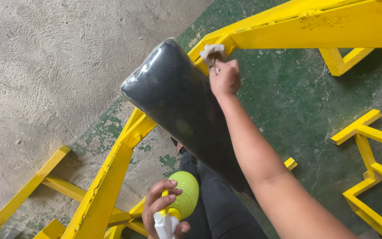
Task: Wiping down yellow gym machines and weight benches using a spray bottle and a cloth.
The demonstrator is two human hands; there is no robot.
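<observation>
Against the yellow painted steel frame (111, 177), a crumpled grey cloth (212, 53) is pinched tight by the right hand (224, 79), beside the black plastic-wrapped cushion (177, 102); a lime-green spray bottle (183, 194) is gripped by the left hand (160, 212).

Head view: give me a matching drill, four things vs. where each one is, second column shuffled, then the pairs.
Things:
1. spray bottle
2. cloth
3. black padded seat
4. yellow frame

Places:
A. wrapped in clear film, resting on the frame's sloped bar
B. standing on the grey and green floor
C. in the left hand, bottom of the picture
D. pinched in the right hand, against the frame's top joint

Pairs: 1-C, 2-D, 3-A, 4-B
</observation>
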